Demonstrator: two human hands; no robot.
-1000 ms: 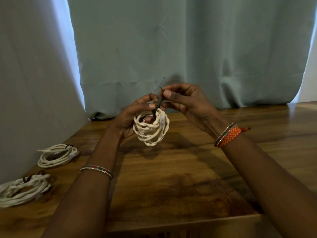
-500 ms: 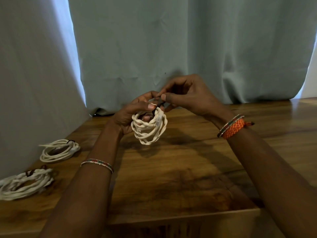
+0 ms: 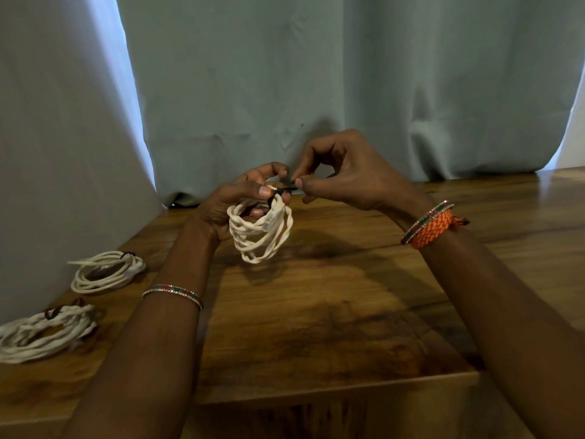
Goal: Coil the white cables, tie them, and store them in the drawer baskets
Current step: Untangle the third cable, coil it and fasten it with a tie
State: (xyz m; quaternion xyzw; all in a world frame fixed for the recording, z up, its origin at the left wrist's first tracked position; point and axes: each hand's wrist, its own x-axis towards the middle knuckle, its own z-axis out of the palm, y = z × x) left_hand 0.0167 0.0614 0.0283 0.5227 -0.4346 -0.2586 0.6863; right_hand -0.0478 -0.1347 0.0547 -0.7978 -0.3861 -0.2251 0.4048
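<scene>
Far left, near the table's [image 3: 332, 327] front edge, a tied white bundle [image 3: 44, 334] lies flat, and just behind it a second tied coil [image 3: 106, 272] rests close to the curtain [image 3: 285, 74]. Moving in, your left hand [image 3: 240, 201] grips the top of the white cable coil [image 3: 261, 231], thumb pressed over the strands, the loops hanging down clear of the wood. At the crown of that coil sits the dark tie [image 3: 280, 193]. Your right hand [image 3: 345, 175] pinches the tie's free end between thumb and forefinger, other fingers curled. An orange bracelet [image 3: 433, 226] rings that wrist.
</scene>
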